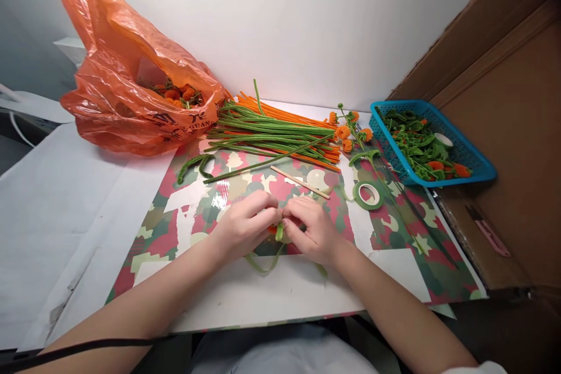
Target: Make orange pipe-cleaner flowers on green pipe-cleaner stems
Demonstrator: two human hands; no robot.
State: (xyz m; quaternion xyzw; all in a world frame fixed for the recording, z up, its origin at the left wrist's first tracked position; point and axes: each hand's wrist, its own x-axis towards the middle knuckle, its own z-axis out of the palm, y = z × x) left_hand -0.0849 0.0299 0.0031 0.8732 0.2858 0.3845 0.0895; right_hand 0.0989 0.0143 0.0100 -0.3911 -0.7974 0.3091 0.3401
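My left hand and my right hand meet over the middle of the board, fingertips pinched together. Between them is a small orange-and-green pipe cleaner piece, mostly hidden by the fingers. Below the hands a pale green strip hangs in a loop. Just beyond them lies a thin wooden stick. A roll of green floral tape rests to the right of my right hand. Farther back are a pile of green pipe cleaners and orange pipe cleaners.
At the back left stands an orange plastic bag holding orange pieces. Finished orange flowers on stems lie at the right, beside a blue basket of green and orange pieces. Pink-handled scissors lie on cardboard. Curled green pieces are left.
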